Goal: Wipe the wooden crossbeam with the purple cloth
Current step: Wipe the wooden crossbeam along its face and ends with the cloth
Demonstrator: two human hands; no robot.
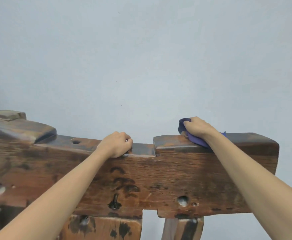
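Right hand [198, 128] clamped on bunched purple cloth [196, 140], pressing it down on top face of dark, worn wooden crossbeam [176, 172], on raised section right of the notch. Cloth partly under palm, one fold poking out past knuckles toward the plain grey wall [141, 58], another trailing over near top edge by the wrist. Left hand [116, 144] curled shut, empty, resting on beam top at left edge of shallow rectangular notch [143, 149], likely bracing. Hands well apart, notch between them.

Risks, as judged:
- Cloth wadded small, so little contact area; likely streaks or missed strips unless spread flatter.
- Step at notch edge could snag cloth on a leftward stroke, pulling it from grip.
- Trailing fold at near edge could drag off and drop if grip loosens.
- Rough grain, round holes [182, 200] and cracks on front face: snagging of fibres, splinter risk to bare fingers.
- Far side of beam hidden; dirt there unverifiable.
- Leaning weight on left fist possibly shifting beam on wooden supports [181, 229] below; stability not determinable.
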